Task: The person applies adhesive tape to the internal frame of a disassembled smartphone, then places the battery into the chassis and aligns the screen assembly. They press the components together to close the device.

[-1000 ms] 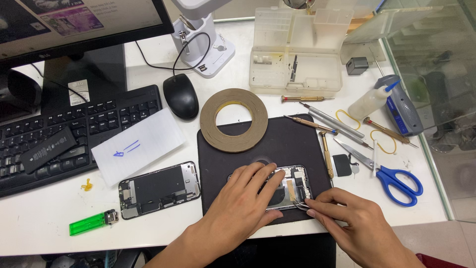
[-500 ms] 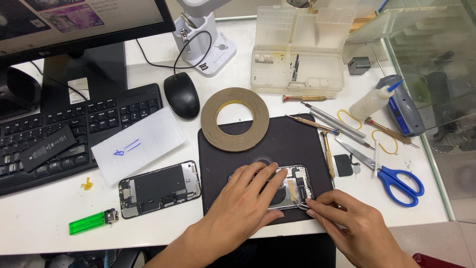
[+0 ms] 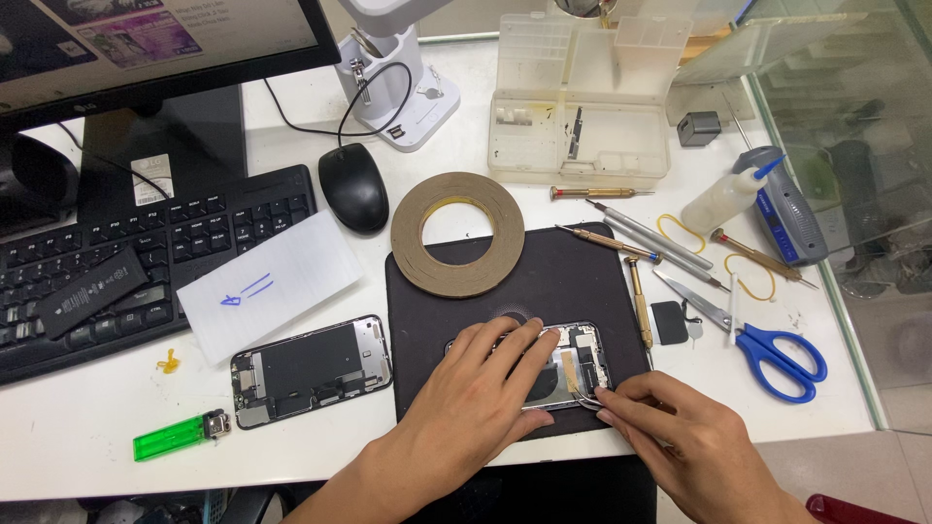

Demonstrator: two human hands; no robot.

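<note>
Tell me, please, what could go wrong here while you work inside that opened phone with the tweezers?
1. The tweezers in the right hand touch parts inside the open phone; a slip might scratch or tear something delicate.
2. The left hand covers much of the phone, so pressing too hard could possibly bend it or hide the work.
3. Screwdrivers and scissors lie close by the mat; a sleeve or elbow could sweep them off.

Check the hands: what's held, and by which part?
Right hand pinches metal tweezers near their rear end, tips at the opened phone. Left hand lies flat across the phone's middle, pressing it to the black mat rather than gripping.
</note>
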